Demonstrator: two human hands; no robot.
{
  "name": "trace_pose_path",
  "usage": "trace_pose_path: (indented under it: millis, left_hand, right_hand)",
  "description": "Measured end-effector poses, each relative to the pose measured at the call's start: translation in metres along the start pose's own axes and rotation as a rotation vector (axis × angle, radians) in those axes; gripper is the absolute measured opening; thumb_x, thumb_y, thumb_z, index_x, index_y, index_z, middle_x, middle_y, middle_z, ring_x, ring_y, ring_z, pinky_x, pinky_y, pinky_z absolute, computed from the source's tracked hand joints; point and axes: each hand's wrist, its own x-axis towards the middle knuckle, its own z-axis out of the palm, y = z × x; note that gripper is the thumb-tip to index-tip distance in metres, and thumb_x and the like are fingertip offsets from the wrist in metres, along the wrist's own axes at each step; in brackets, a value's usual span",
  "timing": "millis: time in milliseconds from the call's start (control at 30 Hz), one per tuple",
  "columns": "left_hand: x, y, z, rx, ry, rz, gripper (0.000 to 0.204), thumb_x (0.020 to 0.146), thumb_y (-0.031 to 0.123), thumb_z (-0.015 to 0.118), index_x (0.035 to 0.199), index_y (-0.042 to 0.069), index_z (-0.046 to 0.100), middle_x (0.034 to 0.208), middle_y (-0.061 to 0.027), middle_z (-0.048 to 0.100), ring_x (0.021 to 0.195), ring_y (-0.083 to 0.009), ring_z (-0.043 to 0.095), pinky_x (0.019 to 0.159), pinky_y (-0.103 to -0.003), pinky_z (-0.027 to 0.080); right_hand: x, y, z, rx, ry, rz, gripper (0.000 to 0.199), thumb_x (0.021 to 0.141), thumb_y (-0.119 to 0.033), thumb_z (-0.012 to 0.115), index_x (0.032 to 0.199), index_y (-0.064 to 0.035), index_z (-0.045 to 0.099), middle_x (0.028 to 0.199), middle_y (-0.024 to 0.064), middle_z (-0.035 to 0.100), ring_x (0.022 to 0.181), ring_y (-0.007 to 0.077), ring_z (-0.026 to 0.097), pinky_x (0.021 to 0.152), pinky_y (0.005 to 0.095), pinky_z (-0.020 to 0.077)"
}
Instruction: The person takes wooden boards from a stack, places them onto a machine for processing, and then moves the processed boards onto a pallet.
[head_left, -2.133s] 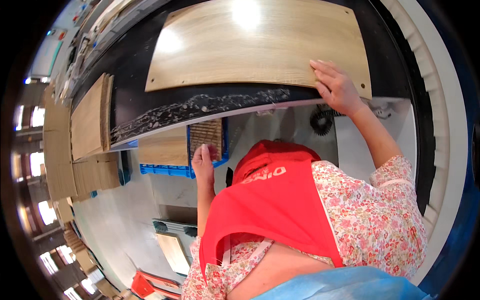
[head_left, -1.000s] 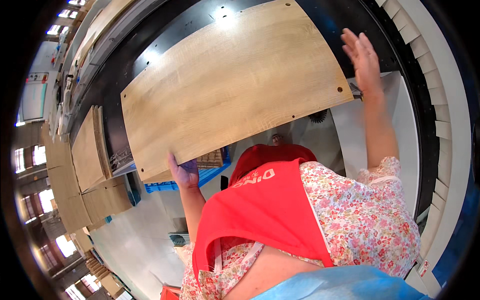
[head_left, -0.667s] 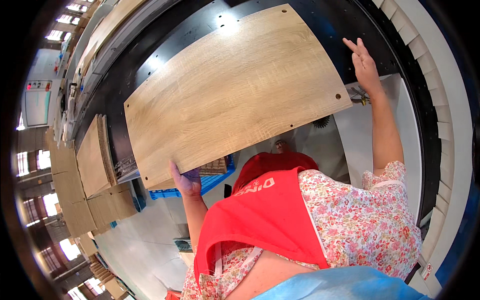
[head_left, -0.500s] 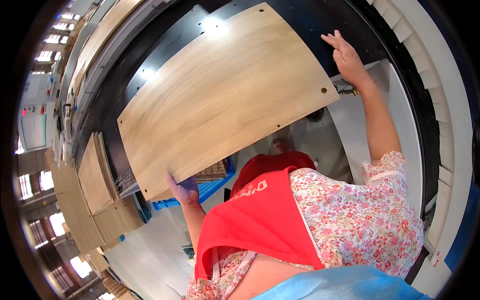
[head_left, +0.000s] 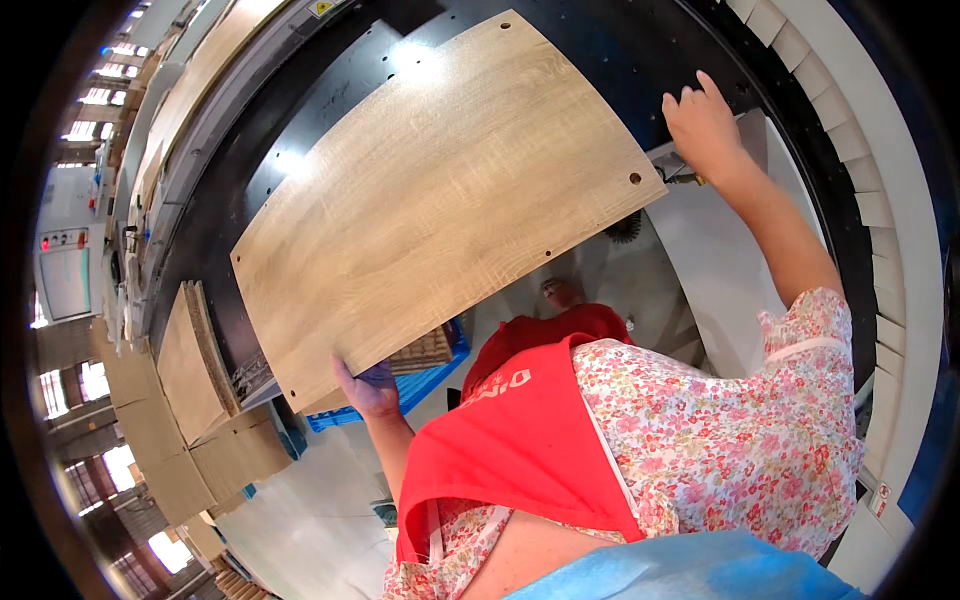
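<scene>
A large wood-grain panel [head_left: 440, 210] with drilled holes near its corners lies across the black worktop [head_left: 690, 50], its near edge jutting out toward me. My left hand [head_left: 372, 390] grips that near edge towards the left corner, thumb on top and the other fingers hidden beneath. To the right of the panel, apart from it, my right hand [head_left: 706, 125] hovers over the worktop. Its index finger stretches out while the others bend loosely, and nothing shows in it.
Wood-grain boards [head_left: 192, 362] stand stacked at the left, by brown cardboard [head_left: 240, 460]. Below the panel is a blue pallet [head_left: 432, 384] bearing brown pieces. A light grey machine panel [head_left: 725, 245] flanks me on the right. A control box with a screen [head_left: 66, 283] stands far left.
The wood panel has shifted slightly left with my left hand still on its edge. My right hand has moved a little right and down, its fingers curling more.
</scene>
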Motion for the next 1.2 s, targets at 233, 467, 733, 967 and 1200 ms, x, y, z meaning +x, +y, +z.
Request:
trace_pose_path:
  millis: [233, 467, 733, 967, 1200]
  left_hand:
    - [0.002, 0.001, -0.007, 0.006, -0.040, -0.025, 0.049, 0.095, 0.040, 0.040, 0.133, 0.009, 0.039, 0.133, -0.0088, 0.047, 0.119, -0.0251, 0.047, 0.095, -0.042, 0.042]
    - [0.000, 0.002, -0.004, 0.047, 0.072, 0.013, 0.049, 0.095, 0.040, 0.040, 0.133, 0.010, 0.040, 0.133, -0.0079, 0.048, 0.119, -0.0252, 0.046, 0.095, -0.042, 0.041]
    - [0.000, 0.000, -0.004, 0.048, 0.026, -0.001, 0.051, 0.093, 0.042, 0.043, 0.133, 0.011, 0.041, 0.133, -0.0069, 0.048, 0.119, -0.0241, 0.047, 0.095, -0.041, 0.041]
    - [-0.005, -0.004, 0.000, 0.068, -0.015, 0.027, 0.050, 0.093, 0.042, 0.043, 0.133, 0.011, 0.039, 0.130, -0.0080, 0.049, 0.116, -0.0245, 0.049, 0.092, -0.043, 0.044]
    - [-0.013, -0.017, 0.016, 0.091, -0.100, -0.071, 0.048, 0.094, 0.041, 0.043, 0.130, 0.010, 0.041, 0.126, -0.0084, 0.051, 0.110, -0.0253, 0.052, 0.089, -0.041, 0.046]
  right_hand:
    - [0.004, -0.003, 0.009, 0.485, 0.605, -0.056, 0.029, 0.087, -0.020, 0.051, 0.113, -0.0091, 0.060, 0.113, 0.0016, 0.062, 0.108, 0.0194, 0.053, 0.106, 0.0427, 0.0263]
    - [-0.001, -0.023, 0.033, 0.515, 0.554, 0.139, 0.035, 0.088, -0.026, 0.054, 0.118, -0.0093, 0.058, 0.117, 0.0019, 0.060, 0.113, 0.0191, 0.050, 0.105, 0.0457, 0.0252]
    - [-0.037, -0.036, 0.041, 0.366, 0.702, 0.261, 0.028, 0.085, -0.027, 0.059, 0.105, -0.0089, 0.066, 0.097, 0.0005, 0.066, 0.101, 0.0162, 0.056, 0.100, 0.0417, 0.0335]
    - [-0.050, -0.039, 0.027, 1.069, 0.587, 0.277, 0.018, 0.084, -0.019, 0.063, 0.095, -0.0052, 0.067, 0.088, 0.0058, 0.065, 0.085, 0.0222, 0.061, 0.086, 0.0384, 0.0444]
    - [-0.061, -0.082, -0.039, 0.965, 0.698, -0.247, 0.027, 0.071, -0.015, 0.073, 0.094, -0.0033, 0.062, 0.112, 0.0083, 0.061, 0.107, 0.0261, 0.055, 0.093, 0.0389, 0.0403]
